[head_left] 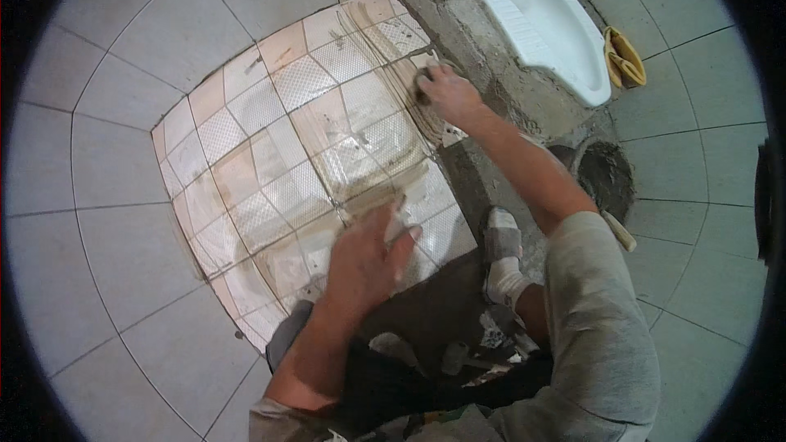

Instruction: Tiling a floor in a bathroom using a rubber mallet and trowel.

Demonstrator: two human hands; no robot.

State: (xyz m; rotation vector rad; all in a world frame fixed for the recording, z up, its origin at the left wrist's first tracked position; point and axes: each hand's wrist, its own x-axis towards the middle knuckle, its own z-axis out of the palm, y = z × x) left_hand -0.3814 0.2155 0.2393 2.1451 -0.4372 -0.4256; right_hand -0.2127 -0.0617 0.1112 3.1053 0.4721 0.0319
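My right hand [452, 98] is closed on a dark, sponge-like wad [422, 86], pressed to the far right edge of the tiled floor [307, 143]. Much of the wad is hidden by the fingers, so its exact kind is unclear. Curved, cloudy brown smears streak the patterned white and beige tiles around it. My left hand [367, 260] hovers over the near part of the tiles, somewhat blurred, its thumb apart from the fingers and nothing visible in it.
A white squat toilet [544, 20] lies at the far right in rough cement [458, 16]. Beside it are a yellow cloth or glove [625, 57] and a bucket of grey mortar [604, 172], with a pale tool handle [618, 232] nearby. My shoe [502, 237] stands beside the tile edge; a mallet-like tool [455, 358] lies below.
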